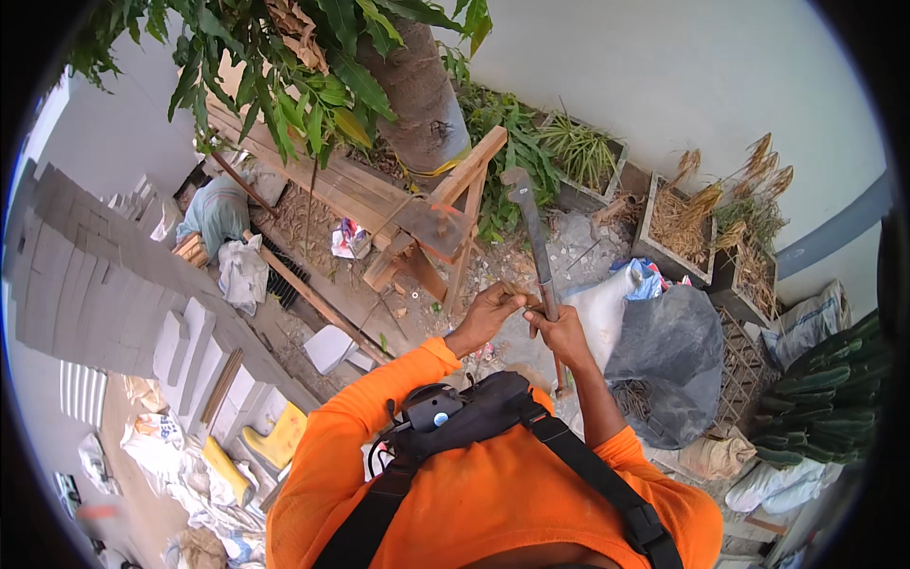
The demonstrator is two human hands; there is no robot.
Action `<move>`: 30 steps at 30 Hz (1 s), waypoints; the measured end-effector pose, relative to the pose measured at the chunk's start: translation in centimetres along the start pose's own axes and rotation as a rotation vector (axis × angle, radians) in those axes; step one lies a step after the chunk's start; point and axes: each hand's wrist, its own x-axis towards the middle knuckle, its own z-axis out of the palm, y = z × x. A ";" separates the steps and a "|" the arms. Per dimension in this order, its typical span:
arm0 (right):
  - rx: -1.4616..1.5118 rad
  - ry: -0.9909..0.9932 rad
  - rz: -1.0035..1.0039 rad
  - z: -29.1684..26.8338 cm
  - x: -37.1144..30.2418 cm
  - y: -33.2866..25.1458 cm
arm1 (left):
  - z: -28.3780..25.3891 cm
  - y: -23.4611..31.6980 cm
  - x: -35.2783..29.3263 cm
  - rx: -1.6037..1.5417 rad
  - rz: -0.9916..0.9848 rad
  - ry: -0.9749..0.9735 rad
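Outdoors in a cluttered work yard, pale wall far off, stacked grey blocks [104, 275] along the left and a tree trunk [422, 90] rising behind a wooden sawhorse [445, 223]. Both hands are up at chest height, close together. The right hand [561, 334] is wrapped tight round the handle of a long machete [531, 228], blade pointing up and away toward the far wall, probably kept upright so the edge stays clear of the body. The left hand [491, 311] is pinched on a thin stick [519, 302] laid right against the blade near the handle; fingers narrow, closed on it, just beside the other hand, seemingly to steady the piece at the edge. Below them on the right slumps a dark grey sack [668, 365], a white bag [607, 313] behind it. Yellow rubber boots [275, 441] lie near left, and wooden planters [678, 228] of dry grass stand far right.
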 end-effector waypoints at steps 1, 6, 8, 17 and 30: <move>-0.054 -0.025 -0.007 -0.9 1.3 1.6 | 0.2 -1.2 0.3 0.024 -0.010 0.058; -0.033 -0.163 0.064 -4.5 4.3 3.9 | 2.7 -3.9 1.9 -0.008 -0.099 0.223; -0.041 -0.188 0.109 -5.6 6.0 4.4 | 2.4 -3.7 3.0 0.009 -0.184 0.249; -0.099 -0.357 0.257 -8.6 8.6 1.6 | -7.6 8.5 -0.4 1.694 0.063 1.271; -0.113 -0.352 0.138 -7.3 9.1 7.0 | -17.0 11.1 -1.5 1.271 -0.423 0.753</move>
